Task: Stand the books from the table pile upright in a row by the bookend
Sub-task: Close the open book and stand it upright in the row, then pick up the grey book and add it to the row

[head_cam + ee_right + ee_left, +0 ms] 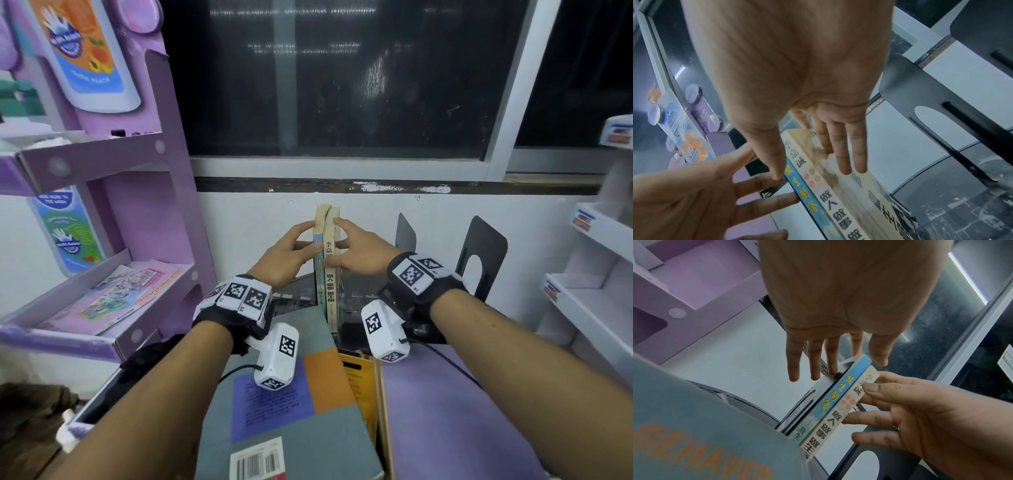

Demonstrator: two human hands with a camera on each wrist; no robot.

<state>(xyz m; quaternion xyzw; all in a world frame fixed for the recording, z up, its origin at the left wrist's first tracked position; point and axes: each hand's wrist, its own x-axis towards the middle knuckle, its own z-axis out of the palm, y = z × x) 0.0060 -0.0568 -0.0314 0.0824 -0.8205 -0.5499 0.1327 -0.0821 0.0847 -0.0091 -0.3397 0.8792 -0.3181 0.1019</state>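
While two books stand upright on the table, the left hand [286,253] and right hand [359,251] press them together with straight fingers. The blue spine [318,270] reads 放生問答; the cream spine [330,277] reads 做人做事做生意. A black bookend [483,253] stands to their right.

Two upright books [327,260], two hands, three bookends — two lying books [291,404].
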